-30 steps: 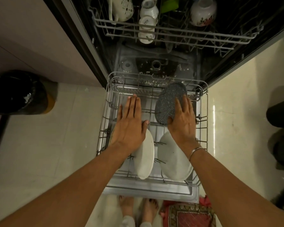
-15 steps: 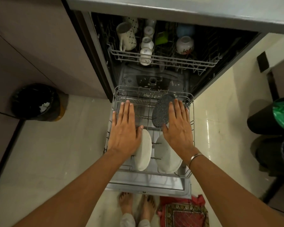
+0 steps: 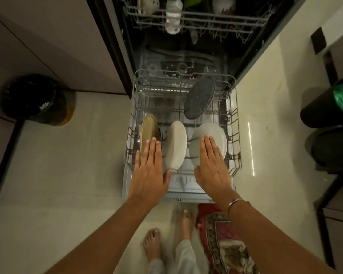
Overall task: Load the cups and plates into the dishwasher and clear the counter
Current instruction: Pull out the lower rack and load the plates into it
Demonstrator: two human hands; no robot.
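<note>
Grips wide and empty: left hand [image 3: 149,171] over brown plate [image 3: 148,129], right hand [image 3: 212,167] over rightmost plate [image 3: 217,133].

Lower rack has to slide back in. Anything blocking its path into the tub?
Nothing visible: the tub behind the lower rack shows only its spray arm, and the upper rack sits higher. Left hand and right hand lie flat above its front.
</note>
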